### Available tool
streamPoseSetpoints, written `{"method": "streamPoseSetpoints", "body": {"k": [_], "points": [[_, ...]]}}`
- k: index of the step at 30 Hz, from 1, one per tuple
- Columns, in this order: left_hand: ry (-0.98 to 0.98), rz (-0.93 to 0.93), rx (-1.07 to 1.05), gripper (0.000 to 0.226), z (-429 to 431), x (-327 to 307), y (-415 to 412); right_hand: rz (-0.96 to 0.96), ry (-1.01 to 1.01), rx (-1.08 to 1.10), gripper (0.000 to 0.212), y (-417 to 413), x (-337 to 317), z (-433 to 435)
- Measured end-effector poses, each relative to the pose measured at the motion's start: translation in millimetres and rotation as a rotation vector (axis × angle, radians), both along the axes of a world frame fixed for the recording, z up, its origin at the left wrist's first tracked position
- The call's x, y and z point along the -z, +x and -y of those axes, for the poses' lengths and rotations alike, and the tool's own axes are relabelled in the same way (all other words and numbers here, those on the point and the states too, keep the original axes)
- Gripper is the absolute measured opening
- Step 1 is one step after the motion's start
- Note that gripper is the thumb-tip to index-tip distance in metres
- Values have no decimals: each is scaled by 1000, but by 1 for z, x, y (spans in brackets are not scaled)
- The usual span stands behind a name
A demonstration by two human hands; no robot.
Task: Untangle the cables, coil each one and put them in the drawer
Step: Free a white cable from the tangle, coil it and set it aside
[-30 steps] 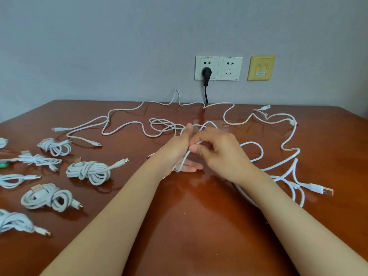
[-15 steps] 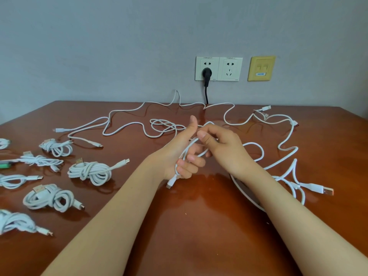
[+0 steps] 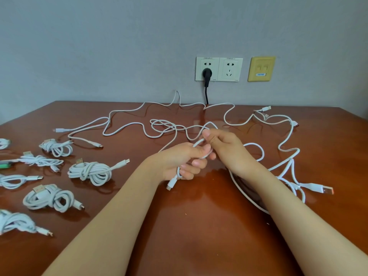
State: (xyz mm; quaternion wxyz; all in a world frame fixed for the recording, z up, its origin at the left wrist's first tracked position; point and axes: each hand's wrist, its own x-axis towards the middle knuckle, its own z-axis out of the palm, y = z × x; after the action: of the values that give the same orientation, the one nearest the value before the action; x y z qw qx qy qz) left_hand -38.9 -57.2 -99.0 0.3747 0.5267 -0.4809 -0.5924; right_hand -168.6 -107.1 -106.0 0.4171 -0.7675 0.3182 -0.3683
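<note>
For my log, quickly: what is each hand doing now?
Left hand: grips the white cable.
Right hand: pinches the same cable.

I log colours as seen.
- Glossy reddish-brown wooden table (image 3: 199,236): uniform tone, pale glare patches.
- Matte grey wall (image 3: 99,46): plain.
- Thin white round cable at centre (image 3: 200,144): plain white.
- Loose white cables sprawled across table (image 3: 127,124): same white.
- Flat white USB plug at right (image 3: 326,190): orange tip.
- Knotted white cable bundles at left (image 3: 89,172): white.
- Small green object at left edge (image 3: 5,165): bright green.
- White rectangular double wall socket (image 3: 230,69): holds black round plug (image 3: 207,73), black cord.
- Yellow square wall plate (image 3: 261,68): blue label.
</note>
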Motion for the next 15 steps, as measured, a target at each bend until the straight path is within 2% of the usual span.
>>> {"method": "streamPoseSetpoints", "body": {"k": [3,5,10,15], "points": [[-31,-191,-134,30,6,4,5,-59,-60,108,34,0,5,1],[-55,-248,-237,31,7,3,9,-150,-117,183,28,0,5,0],[-124,-265,-400,34,8,3,6,-456,-441,281,11,2,-1,-10],[-201,-121,-454,32,10,8,0,-485,-425,338,11,6,1,-11]]}}
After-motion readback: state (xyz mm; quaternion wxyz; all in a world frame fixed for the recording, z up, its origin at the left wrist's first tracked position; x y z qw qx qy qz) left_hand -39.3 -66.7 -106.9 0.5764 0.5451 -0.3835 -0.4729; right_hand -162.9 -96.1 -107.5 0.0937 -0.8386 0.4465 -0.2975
